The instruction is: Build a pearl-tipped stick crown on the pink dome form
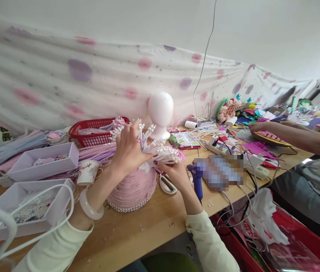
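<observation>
Wooden, the surface (pixel 154 223) bears a pink woven pearl-rimmed dome (pixel 131 189); the left hand (pixel 127 151) has its grip closed round white pearl-tipped spokes (pixel 165 153), the right hand (pixel 177 174) pinching them from below.

Left hand (pixel 127 149), right hand (pixel 177 174) gripping pearl sprays (pixel 160 151) above pink cone (pixel 133 187).

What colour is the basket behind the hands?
Red, plain in the head view: the basket stands behind the left hand, which touches the pearl stems.
</observation>
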Tool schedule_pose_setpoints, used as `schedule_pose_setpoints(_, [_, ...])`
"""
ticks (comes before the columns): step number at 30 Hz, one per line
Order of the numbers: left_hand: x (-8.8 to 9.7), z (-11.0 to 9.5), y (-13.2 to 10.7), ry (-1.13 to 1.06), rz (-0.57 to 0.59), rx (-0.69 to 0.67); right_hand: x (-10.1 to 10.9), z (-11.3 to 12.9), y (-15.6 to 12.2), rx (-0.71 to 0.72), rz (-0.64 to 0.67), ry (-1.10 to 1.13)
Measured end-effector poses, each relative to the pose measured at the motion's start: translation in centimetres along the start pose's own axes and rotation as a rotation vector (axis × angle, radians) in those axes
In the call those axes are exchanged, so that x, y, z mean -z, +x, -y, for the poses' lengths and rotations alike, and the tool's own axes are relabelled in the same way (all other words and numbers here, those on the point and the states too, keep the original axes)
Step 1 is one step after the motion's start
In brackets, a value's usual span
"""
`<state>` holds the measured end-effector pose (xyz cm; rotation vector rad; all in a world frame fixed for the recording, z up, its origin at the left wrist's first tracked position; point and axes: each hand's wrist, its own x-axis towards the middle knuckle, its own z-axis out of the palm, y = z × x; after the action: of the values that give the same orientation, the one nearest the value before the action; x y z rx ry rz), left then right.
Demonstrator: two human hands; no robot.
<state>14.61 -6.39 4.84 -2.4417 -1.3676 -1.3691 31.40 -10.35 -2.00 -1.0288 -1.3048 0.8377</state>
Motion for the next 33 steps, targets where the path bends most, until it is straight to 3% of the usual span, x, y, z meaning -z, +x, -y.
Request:
schedule_pose_setpoints(6, [-0.3,1.8,1.2,-0.102,0.024,-0.003,-0.1,0.0,0.3,0.026,0.008,-0.058])
schedule_pose_setpoints(12, [-1.6,3.4,1.4,-0.236,0.11,-0.042,-0.4,0.1,0.2,-0.04,-0.031,-0.095])
schedule_pose_setpoints(18, [-1.4,4.3,1.6,-0.312,0.162,-0.051,0.1,0.1,0.2,-0.07,0.003,-0.215])
schedule_pose_setpoints(24, [-1.9,4.1,1.3,-0.322,0.139,0.004,0.0,0.2,0.1,-0.048,-0.039,-0.298])
schedule_pose_setpoints(29, [-3.3,4.5,0.4,-0.318,-0.017,-0.069,-0.1,0.6,-0.1,-0.075,-0.026,-0.301])
schedule_pose_setpoints(33, [-4.4,5.2,0.2,-0.346,-0.079,-0.086,-0.2,0.6,0.0,-0.139,-0.026,-0.388])
